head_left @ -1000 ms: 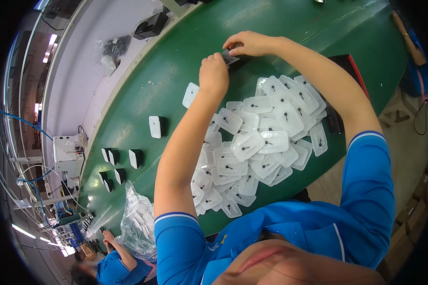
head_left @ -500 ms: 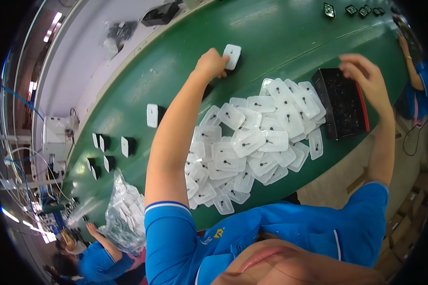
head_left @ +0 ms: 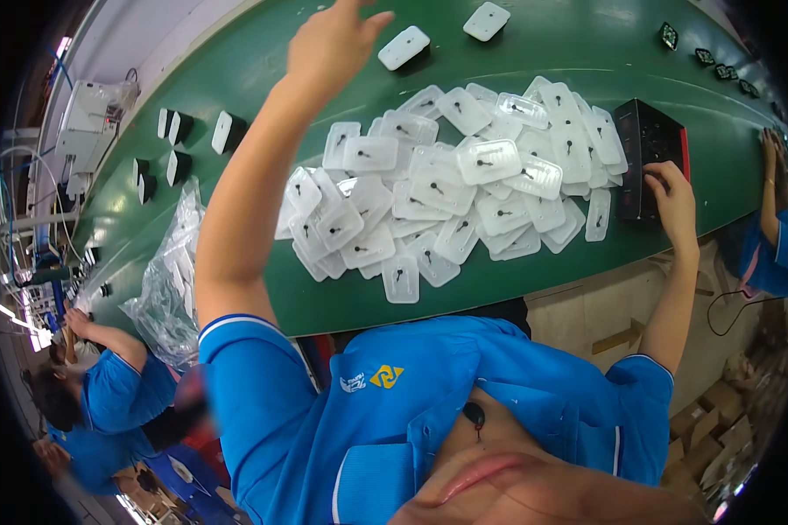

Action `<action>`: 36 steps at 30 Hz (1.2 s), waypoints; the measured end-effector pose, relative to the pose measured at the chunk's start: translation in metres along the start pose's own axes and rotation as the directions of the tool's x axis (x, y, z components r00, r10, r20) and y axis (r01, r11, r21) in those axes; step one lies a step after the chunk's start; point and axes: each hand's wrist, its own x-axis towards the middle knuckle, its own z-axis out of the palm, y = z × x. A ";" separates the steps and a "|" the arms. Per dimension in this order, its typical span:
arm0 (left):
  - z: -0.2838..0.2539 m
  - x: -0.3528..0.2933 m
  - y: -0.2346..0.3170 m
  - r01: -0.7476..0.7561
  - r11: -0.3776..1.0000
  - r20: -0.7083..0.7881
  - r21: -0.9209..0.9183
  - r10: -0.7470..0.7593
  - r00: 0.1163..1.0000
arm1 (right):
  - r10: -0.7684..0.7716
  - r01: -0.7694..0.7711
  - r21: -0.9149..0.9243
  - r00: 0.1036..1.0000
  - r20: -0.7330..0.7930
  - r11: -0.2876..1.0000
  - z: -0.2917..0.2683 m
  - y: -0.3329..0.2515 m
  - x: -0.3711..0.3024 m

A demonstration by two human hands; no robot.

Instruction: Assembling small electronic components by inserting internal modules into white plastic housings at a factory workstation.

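My left hand reaches to the far side of the table, its fingertips partly cut off by the picture's upper edge. The thumb stands apart from the fingers, and nothing shows in the hand. Close by on its right is a block with a white face and dark body; a similar block lies farther right. My right hand is at the near part of a black box holding small dark parts. Its thumb and fingers are curled together at the tips; anything between them is too small to make out.
A heap of translucent white rectangular covers spreads over the green table. Several white-faced blocks stand at the left, near a clear plastic bag. Dark diamond-shaped parts lie far right. Other people work on both sides.
My left hand has let go of a white-faced block and moved left. My right hand has come down from above the black box to its contents. The whole view has shifted.
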 end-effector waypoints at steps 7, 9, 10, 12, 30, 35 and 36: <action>-0.040 -0.139 -0.101 0.194 0.951 -0.241 -0.240 -0.252 0.937 | -0.060 0.089 0.110 0.969 -0.241 0.990 0.010 0.018 -0.004; -0.048 -0.175 -0.123 0.240 0.947 -0.287 -0.212 -0.295 0.911 | 0.085 -0.046 0.170 0.970 -0.230 0.984 0.009 0.019 -0.006; -0.052 -0.194 -0.133 0.294 0.928 -0.280 -0.231 -0.352 0.893 | 0.076 -0.039 0.166 0.970 -0.229 0.985 0.010 0.019 -0.006; -0.054 -0.228 -0.153 0.352 0.901 -0.281 -0.253 -0.417 0.864 | 0.003 0.020 0.075 0.957 -0.291 0.997 0.011 0.017 -0.008; -0.066 -0.367 -0.205 0.627 0.757 -0.612 -0.186 -0.588 0.529 | 0.215 -0.136 0.256 0.926 -0.311 0.957 0.009 0.067 0.005; -0.064 -0.380 -0.227 0.632 0.765 -0.656 -0.124 -0.541 0.526 | 0.092 0.072 0.321 0.879 -0.468 0.944 0.017 0.073 0.007; -0.063 -0.381 -0.229 0.643 0.758 -0.654 -0.110 -0.543 0.527 | 0.083 0.099 0.339 0.871 -0.485 0.936 0.017 0.071 0.006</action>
